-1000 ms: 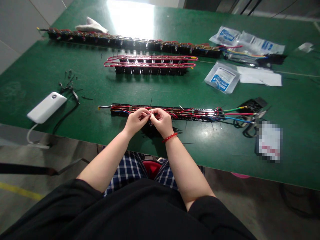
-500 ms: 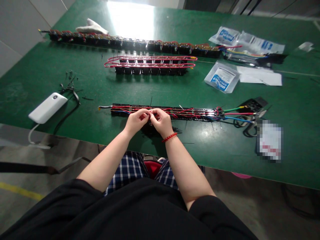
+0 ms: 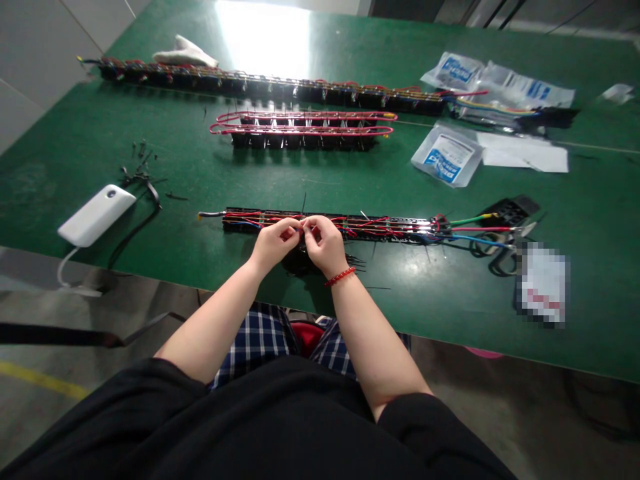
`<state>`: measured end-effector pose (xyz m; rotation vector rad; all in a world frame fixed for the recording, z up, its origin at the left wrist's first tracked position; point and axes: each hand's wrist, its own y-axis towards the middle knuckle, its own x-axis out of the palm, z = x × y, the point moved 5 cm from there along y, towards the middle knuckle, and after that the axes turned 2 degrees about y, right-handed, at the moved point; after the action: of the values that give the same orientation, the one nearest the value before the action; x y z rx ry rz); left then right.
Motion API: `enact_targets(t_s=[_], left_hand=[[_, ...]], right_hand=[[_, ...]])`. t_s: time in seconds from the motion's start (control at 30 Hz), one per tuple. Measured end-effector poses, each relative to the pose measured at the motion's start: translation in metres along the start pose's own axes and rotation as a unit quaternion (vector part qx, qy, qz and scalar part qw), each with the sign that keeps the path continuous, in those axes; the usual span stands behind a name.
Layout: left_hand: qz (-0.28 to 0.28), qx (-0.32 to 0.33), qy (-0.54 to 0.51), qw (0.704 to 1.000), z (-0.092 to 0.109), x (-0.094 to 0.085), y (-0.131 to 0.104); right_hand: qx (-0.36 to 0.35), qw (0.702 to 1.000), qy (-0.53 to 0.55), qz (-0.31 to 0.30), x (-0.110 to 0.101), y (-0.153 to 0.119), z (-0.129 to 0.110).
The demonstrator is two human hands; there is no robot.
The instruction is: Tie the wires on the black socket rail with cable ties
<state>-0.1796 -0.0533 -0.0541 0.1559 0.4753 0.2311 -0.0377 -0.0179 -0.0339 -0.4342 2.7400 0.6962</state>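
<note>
A narrow black strip (image 3: pixel 405 228) carrying red, blue and other wires lies across the near part of the table. Over its middle, my left hand (image 3: pixel 276 241) and my right hand (image 3: pixel 324 245) meet, thumbs and forefingers pinched together. Whatever is between the fingertips is too small and hidden to make out. Thin black ties (image 3: pixel 305 200) stick up from the strip at several spots. Just below my hands rests a dark bundle of black cable ties (image 3: pixel 356 264), partly covered by my right hand. Green, red and blue leads (image 3: pixel 475 220) come out of the strip's right end.
Scissors (image 3: pixel 503 257) lie by the leads, near a blurred-out packet (image 3: pixel 544 283). Farther back are a shorter wired block (image 3: pixel 305 133), a long wired strip (image 3: pixel 280 85) and plastic bags (image 3: pixel 447 157). A white device (image 3: pixel 96 215) with a cable and black scraps (image 3: pixel 140 175) are at left.
Both hands stay pinched at the same place on the strip, with only a tiny shift of the right fingers. The whole view has moved very slightly.
</note>
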Motion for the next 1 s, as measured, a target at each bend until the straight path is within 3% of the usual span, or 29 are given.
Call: enact_targets(t_s=[0.57,1.0], left_hand=[[-0.001,-0.005,0.031,0.999,0.0034,-0.0015,-0.0007],[0.008,-0.023,0.044,0.999,0.0091,-0.0035,-0.0006]], right_hand=[[-0.001,1.000,-0.019,-0.012,-0.0003,-0.0008,-0.0024],[0.024,0.999,0.028,-0.015,0.0010,0.0000,0.0022]])
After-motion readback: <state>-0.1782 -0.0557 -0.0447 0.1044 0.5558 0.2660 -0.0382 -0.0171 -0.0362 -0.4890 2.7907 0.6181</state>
